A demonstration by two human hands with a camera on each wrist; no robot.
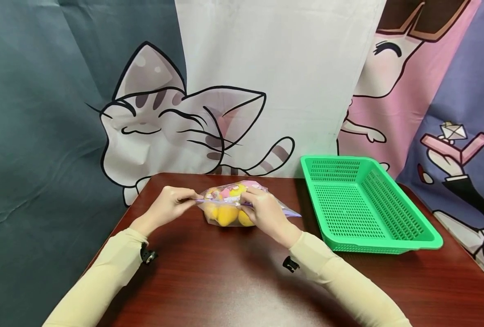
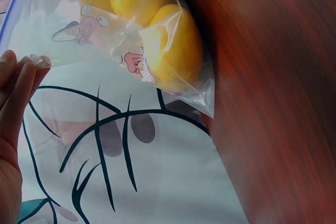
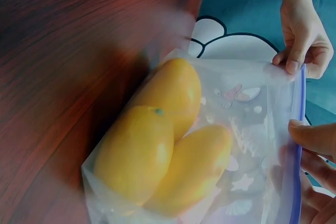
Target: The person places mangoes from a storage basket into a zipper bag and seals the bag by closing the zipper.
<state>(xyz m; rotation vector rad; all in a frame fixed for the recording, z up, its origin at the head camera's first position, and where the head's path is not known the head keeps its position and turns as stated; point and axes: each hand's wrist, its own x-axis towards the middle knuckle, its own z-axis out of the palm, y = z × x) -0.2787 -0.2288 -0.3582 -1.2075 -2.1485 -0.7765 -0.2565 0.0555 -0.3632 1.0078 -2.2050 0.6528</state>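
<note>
Bag (image 1: 229, 206) of mangoes (image 3: 163, 135) was pinched at its zip strip by left hand (image 1: 166, 206) and right hand (image 1: 266, 213); zip best pressed evenly, strip kept taut.

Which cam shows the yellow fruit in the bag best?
Right wrist: three yellow fruits fill the frame, seen clearly through the clear bag. Left wrist crops them at the top edge. Head view shows them small, partly hidden by the right hand.
</note>
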